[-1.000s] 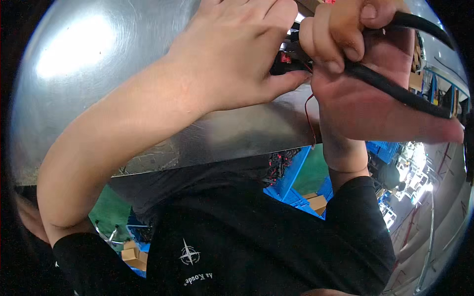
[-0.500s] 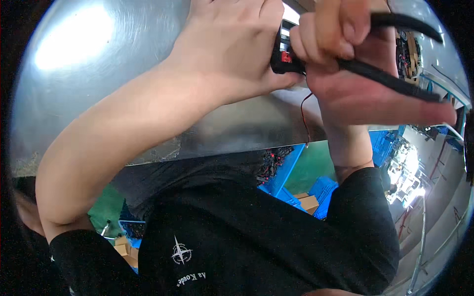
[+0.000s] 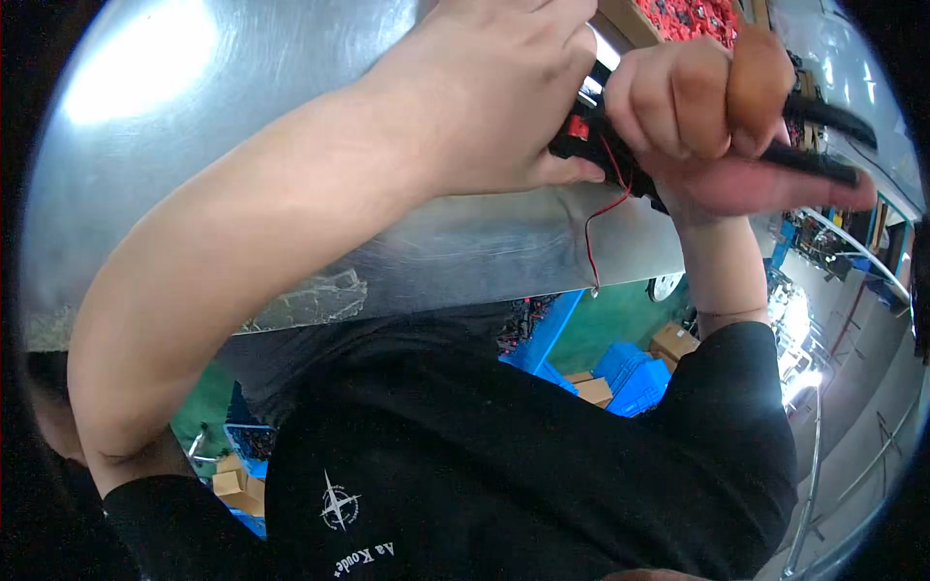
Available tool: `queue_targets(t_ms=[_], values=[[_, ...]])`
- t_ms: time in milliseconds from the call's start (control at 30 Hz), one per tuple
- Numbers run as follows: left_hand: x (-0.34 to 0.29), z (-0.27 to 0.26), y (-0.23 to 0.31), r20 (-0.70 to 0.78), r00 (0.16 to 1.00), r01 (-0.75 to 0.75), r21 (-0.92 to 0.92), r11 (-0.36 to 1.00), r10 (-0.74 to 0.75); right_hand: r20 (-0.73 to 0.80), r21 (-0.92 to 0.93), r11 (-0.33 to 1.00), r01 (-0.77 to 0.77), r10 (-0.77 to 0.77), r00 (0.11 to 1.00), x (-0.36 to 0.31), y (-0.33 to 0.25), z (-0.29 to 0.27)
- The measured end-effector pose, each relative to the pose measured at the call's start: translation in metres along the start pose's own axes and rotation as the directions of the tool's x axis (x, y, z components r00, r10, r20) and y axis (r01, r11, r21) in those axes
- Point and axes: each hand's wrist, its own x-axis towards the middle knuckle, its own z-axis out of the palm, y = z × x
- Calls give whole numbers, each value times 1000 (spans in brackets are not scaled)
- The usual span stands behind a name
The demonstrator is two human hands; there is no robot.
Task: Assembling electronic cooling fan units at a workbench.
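My left hand (image 3: 484,97) is closed over a black part (image 3: 572,147) with a small red piece (image 3: 578,127) on it, at the upper middle of the view. My right hand (image 3: 683,107) grips black-handled pliers (image 3: 833,121) right beside that part. The two handles stick out to the right past my fist, close together. My hand hides the jaws, so I cannot tell what they touch. A thin red and dark wire (image 3: 589,237) runs from near the black part and hangs to the front edge of the table.
A shiny metal table (image 3: 465,252) lies under my hands, its edge close to my body. At the top right stands an open box of red parts (image 3: 688,17). Blue crates (image 3: 635,378) and cardboard boxes (image 3: 673,341) sit on the green floor below.
Both hands have shifted right and slightly down with the black part and the pliers. The plier handles, spread apart before, are now closer together in my right hand.
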Motion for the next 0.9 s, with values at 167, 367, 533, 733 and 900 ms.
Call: queue_targets(t_ms=[167,367,533,733,900], values=[[7,-8,-1,10,1000,-23,44,999,22,213,181,983,33,-72,974,22,7,-18],[7,-1,-3,44,999,-12,-42,999,14,451,379,925,-6,-179,874,29,23,-48],[3,-4,-3,38,999,13,35,999,-14,593,541,837,-85,-307,745,49,38,-55],[2,-10,1,75,997,10,109,994,-18,743,551,795,-255,-327,585,65,39,-60],[0,-12,2,77,997,2,148,989,-14,769,563,775,-287,-364,526,72,45,-55]])
